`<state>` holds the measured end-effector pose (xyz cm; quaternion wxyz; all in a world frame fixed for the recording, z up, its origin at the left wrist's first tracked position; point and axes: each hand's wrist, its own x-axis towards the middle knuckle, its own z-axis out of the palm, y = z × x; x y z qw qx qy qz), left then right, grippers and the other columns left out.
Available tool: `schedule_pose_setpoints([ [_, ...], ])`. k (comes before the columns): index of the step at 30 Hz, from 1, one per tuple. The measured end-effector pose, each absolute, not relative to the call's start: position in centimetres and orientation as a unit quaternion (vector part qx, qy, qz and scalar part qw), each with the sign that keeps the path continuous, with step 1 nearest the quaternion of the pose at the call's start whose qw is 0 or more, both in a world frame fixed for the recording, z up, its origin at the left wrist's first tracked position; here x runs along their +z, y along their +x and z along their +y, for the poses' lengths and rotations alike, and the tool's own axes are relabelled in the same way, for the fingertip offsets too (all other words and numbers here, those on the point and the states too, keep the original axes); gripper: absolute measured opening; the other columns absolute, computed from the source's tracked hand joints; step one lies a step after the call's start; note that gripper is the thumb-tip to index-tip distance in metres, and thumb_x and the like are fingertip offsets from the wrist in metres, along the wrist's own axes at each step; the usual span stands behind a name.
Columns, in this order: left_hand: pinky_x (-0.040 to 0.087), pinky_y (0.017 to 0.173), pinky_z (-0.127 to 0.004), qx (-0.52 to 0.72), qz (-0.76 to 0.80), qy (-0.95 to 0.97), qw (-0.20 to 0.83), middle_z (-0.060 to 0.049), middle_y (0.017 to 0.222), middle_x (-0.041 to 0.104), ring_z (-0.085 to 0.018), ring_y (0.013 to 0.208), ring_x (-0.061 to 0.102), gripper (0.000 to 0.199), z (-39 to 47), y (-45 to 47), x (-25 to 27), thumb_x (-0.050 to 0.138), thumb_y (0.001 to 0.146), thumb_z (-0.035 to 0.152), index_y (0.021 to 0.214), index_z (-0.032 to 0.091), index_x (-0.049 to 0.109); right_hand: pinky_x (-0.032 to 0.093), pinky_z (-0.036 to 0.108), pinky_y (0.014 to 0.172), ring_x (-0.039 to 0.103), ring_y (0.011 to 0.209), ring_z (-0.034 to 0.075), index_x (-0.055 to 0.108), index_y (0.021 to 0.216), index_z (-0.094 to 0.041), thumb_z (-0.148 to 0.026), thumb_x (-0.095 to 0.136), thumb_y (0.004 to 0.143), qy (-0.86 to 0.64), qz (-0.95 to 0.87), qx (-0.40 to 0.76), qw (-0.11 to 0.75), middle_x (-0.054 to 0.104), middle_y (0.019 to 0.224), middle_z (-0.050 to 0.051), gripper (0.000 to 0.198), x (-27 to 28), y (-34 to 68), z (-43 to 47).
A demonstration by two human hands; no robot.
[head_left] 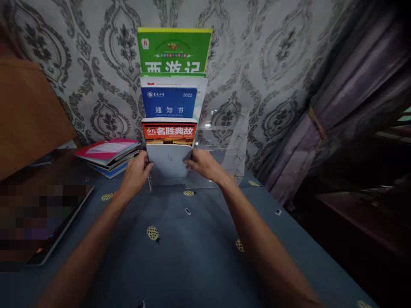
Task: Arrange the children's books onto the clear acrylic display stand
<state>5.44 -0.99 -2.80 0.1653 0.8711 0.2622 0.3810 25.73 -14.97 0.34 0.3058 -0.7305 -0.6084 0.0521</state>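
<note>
A pale grey-blue notebook [169, 160] stands upright at the front of a clear tiered rack [221, 154]. My left hand [136, 171] is closed on its left edge, and my right hand [202, 164] grips the opposite edge with thumb and fingers. Behind the notebook, an orange-red book [170, 132] shows its upper cover. A blue booklet [169, 102] rises above that one, with white papers [201, 96] just behind it. Tallest of all is a green book [175, 49] at the back. The rack's right half shows see-through shelves.
Left of the rack lies a stack of books [111, 154] under a pink-red cover. A tablet-like device [64, 226] with a blurred screen rests at the left edge. The blue cloth [189, 256] has pineapple prints. A purple curtain [346, 102] hangs at right; patterned wallpaper [272, 47] is behind.
</note>
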Motion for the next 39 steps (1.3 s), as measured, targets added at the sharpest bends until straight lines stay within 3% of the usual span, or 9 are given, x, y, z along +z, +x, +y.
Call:
schedule_pose_setpoints([
  [8,0.045,0.072,-0.033,0.387,0.256,0.872,0.157,0.0,0.079,0.06,-0.022,0.077,0.061,0.011,-0.9,5.4,-3.2,0.054,0.081,0.026,0.087,0.024,0.045,0.043,0.026,0.064,0.067,0.066,0.017,0.063,0.074,-0.018,-0.018,0.064,0.091,-0.762,-0.565,-0.013,0.315,0.068,0.065,0.002,0.016,1.0,25.7,-15.5],
  [21,0.046,0.07,-0.033,0.334,0.284,0.89,0.121,-0.001,0.084,0.061,-0.022,0.076,0.06,0.022,-1.1,4.8,-2.3,0.057,0.082,0.034,0.099,0.023,0.05,0.043,0.025,0.066,0.068,0.065,0.017,0.067,0.069,-0.018,-0.024,0.064,0.092,-0.782,-0.547,-0.005,0.299,0.068,0.061,0.002,0.024,1.7,25.2,-16.3],
  [33,0.044,0.067,-0.033,0.34,0.323,0.873,0.135,0.001,0.076,0.059,-0.022,0.071,0.06,0.032,-1.0,5.1,-3.3,0.057,0.083,0.029,0.112,0.02,0.048,0.048,0.028,0.073,0.069,0.07,0.019,0.071,0.073,-0.019,-0.032,0.064,0.093,-0.837,-0.476,-0.048,0.266,0.069,0.061,0.003,0.025,1.7,24.1,-15.9],
  [39,0.044,0.067,-0.033,0.331,0.319,0.877,0.14,0.001,0.078,0.06,-0.022,0.071,0.061,0.035,-1.1,4.9,-2.6,0.059,0.081,0.036,0.11,0.021,0.048,0.046,0.024,0.064,0.068,0.063,0.016,0.067,0.065,-0.019,-0.03,0.062,0.094,-0.815,-0.511,-0.008,0.273,0.068,0.059,0.003,0.031,2.2,24.1,-16.4],
])
